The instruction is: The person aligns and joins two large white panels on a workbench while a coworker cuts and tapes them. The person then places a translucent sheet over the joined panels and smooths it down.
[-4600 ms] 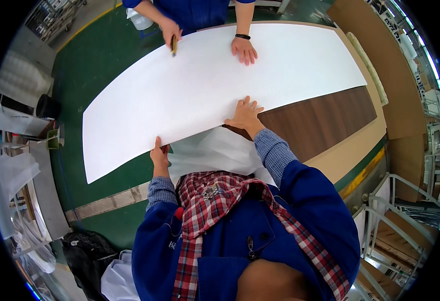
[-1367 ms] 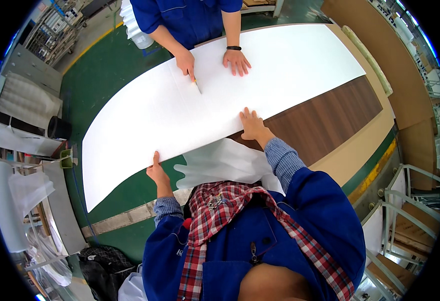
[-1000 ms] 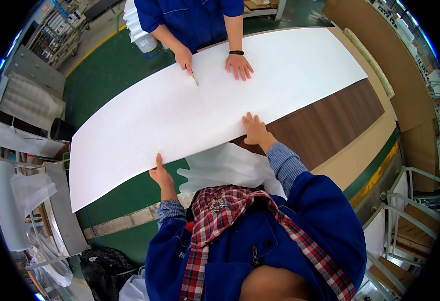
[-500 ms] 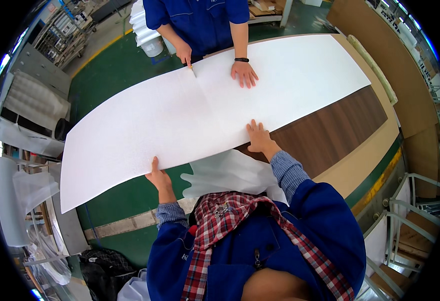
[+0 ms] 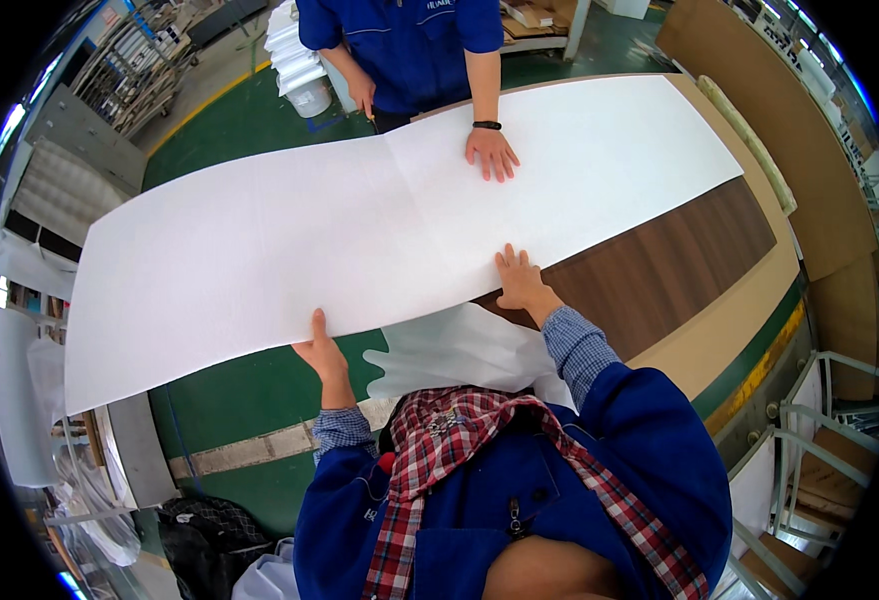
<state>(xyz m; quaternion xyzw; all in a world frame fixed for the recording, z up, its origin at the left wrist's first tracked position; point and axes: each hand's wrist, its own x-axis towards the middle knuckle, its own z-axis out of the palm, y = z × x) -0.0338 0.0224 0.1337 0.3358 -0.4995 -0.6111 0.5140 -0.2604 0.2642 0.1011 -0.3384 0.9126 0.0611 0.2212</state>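
A long white sheet (image 5: 249, 250) lies partly over a dark brown wood-grain panel (image 5: 659, 265), its left half jutting past the panel above the floor. My left hand (image 5: 321, 350) grips the sheet's near edge, thumb on top, fingers hidden underneath. Spread flat, my right hand (image 5: 522, 279) presses on the near edge farther right, by the bare brown panel. Across the sheet runs a faint line, between my hands and the far edge. Opposite, a co-worker's hand (image 5: 491, 152) with a black wristband rests flat on the sheet; their other hand (image 5: 361, 92) holds a small tool, barely visible.
Thin translucent wrapping (image 5: 469, 345) hangs at the near edge, below my hands. Brown board (image 5: 704, 345) extends beneath the panel. Metal racks (image 5: 809, 430) stand at the right, and a grey cabinet (image 5: 139, 450) at the left. A black bag (image 5: 209, 535) sits on the green floor.
The sheet's left part has risen and its far-left end spreads farther left. The co-worker's tool hand has drawn back off the sheet. My hands keep nearly the same places.
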